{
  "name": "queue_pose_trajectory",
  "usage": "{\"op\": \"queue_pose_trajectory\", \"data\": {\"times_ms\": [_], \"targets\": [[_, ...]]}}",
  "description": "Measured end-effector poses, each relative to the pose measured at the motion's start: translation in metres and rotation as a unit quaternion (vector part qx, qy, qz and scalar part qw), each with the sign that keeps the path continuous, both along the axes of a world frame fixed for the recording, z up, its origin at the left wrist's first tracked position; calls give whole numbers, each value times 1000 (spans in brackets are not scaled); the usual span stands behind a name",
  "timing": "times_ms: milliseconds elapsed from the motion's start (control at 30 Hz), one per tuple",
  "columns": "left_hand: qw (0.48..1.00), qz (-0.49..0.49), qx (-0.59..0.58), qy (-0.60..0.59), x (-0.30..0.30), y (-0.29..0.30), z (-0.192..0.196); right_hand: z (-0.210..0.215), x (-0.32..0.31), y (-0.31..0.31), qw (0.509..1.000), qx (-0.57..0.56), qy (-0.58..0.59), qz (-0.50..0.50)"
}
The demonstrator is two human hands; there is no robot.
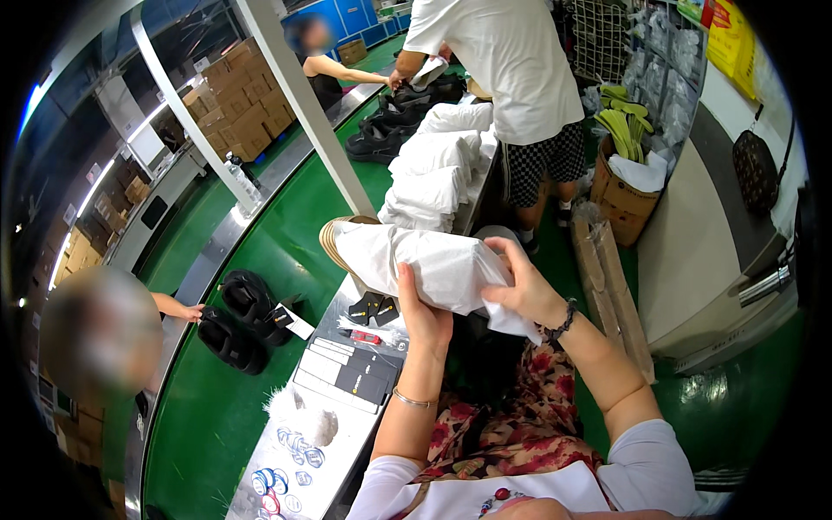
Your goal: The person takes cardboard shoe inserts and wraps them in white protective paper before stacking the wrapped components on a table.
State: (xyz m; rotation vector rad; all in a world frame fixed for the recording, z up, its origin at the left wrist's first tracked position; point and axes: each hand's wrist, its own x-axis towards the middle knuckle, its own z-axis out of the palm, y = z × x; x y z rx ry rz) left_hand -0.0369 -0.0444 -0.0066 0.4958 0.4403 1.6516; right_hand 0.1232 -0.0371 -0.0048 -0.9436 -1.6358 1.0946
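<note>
In front of me, both hands are closed round a crumpled white paper bundle (438, 267). My left hand (425, 314) grips its near side, thumb up and fingers largely hidden beneath. My right hand (522, 284) presses its right end, where a loose corner of paper hangs down. What the paper may wrap is hidden. At the bundle's left end shows a tan, ridged, rounded stack (338, 247); I cannot tell whether the two are joined. Past the bundle, several similar white paper bundles (429, 186) lie in a row. Black tags (374, 308) sit close to my left hand.
A metal worktable (347, 334) holds flat cards, a red-handled tool (362, 336), a fluffy white wad (303, 418) and round stickers. On the green conveyor (260, 381), a person's hand touches black shoes (232, 338). Another person (503, 61) stands ahead, near a carton (628, 195).
</note>
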Motion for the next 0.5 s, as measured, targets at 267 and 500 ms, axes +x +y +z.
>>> {"op": "queue_pose_trajectory", "data": {"times_ms": [267, 500], "targets": [[996, -11, -8, -93, 12, 1, 9, -8, -28, -11, 934, 272, -81, -216], [996, 35, 7, -83, 8, -6, 5, -13, -34, -24, 954, -17, 299, -8]]}}
